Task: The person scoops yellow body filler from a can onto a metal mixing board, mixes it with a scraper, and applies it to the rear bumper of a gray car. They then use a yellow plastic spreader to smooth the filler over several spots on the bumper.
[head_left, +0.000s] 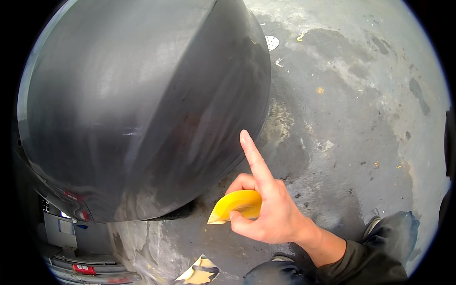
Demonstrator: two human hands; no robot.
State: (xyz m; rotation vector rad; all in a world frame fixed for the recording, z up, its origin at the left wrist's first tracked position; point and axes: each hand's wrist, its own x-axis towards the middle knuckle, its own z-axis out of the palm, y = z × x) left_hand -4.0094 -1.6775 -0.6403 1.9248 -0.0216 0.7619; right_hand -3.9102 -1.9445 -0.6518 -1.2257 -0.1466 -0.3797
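My right hand (270, 213) comes in from the lower right with its thumb and curled fingers closed on a yellow plastic spreader (240, 202). A little pale filler shows at the spreader's lower tip. The index finger is stretched out, its tip in front of the lower right side of a big, curved dark grey car body panel (133, 90). Whether the fingertip touches the panel, I cannot tell. Dull, cloudy streaks mark the panel's surface. At the bottom lies a board or sheet (202, 271) smeared with pale yellow filler. My left hand is out of view.
The stained grey floor (342, 114) runs along the panel's right side. A white perforated sanding disc (272, 43) lies by its far right edge. Grey metal parts with a red label (83, 269) are at the lower left. My legs (396, 237) show at the lower right.
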